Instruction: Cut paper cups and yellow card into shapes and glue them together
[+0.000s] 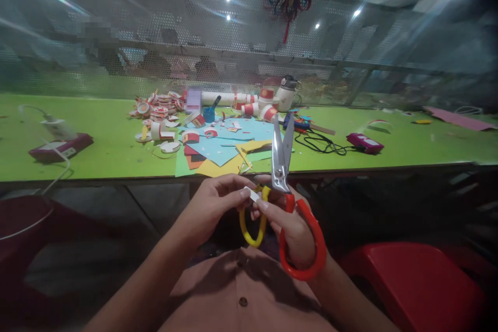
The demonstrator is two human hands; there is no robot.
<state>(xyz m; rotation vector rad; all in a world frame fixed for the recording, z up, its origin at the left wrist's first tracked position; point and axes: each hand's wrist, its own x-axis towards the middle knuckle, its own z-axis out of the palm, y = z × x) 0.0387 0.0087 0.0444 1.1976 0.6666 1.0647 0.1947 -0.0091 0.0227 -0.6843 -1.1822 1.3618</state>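
Observation:
A pair of scissors points up and away in front of me, silver blades slightly apart. Its red handle loop goes around my right hand. A yellow loop, apparently the other handle, hangs between my two hands. My left hand pinches a small white paper piece between thumb and fingers. The right thumb touches the paper piece's other end. Both hands are close together, just in front of the table's near edge. Some fingers are hidden behind the paper and the handles.
On the green table lie blue paper sheets, a heap of cut cup pieces, paper cups, a blue pot and a black cord. A red stool stands at right, a red bucket at left.

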